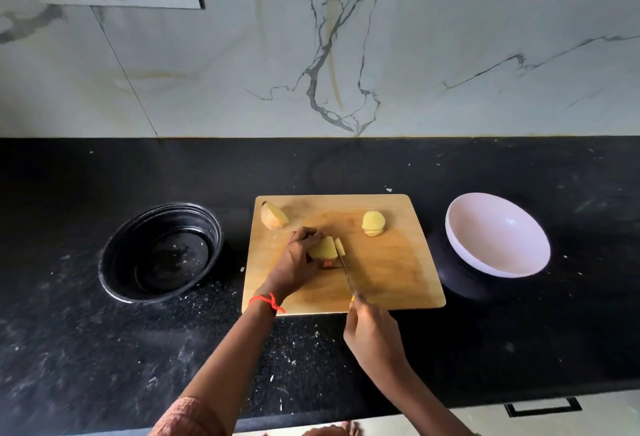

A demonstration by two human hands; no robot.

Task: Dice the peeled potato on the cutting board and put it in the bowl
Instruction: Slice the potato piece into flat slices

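Red thread (268,303) knotted round left wrist — pinkish patterned sleeve (187,416) on left arm.

A pale rectangular wooden cutting board (391,262) lies on the black speckled stone counter (519,331), with a round black bowl (114,245) at its 9 o'clock and a white rounded bowl (485,227) at its 3 o'clock. Near the board's centre the left hand (298,262) grips a peeled yellow potato chunk (323,248). From 6 o'clock the right hand (375,335) holds a slim yellow-handled knife (348,273), its blade against the chunk's cut face. A stack of potato slices (373,223) sits at 1 o'clock and a potato half (273,215) at 11 o'clock.
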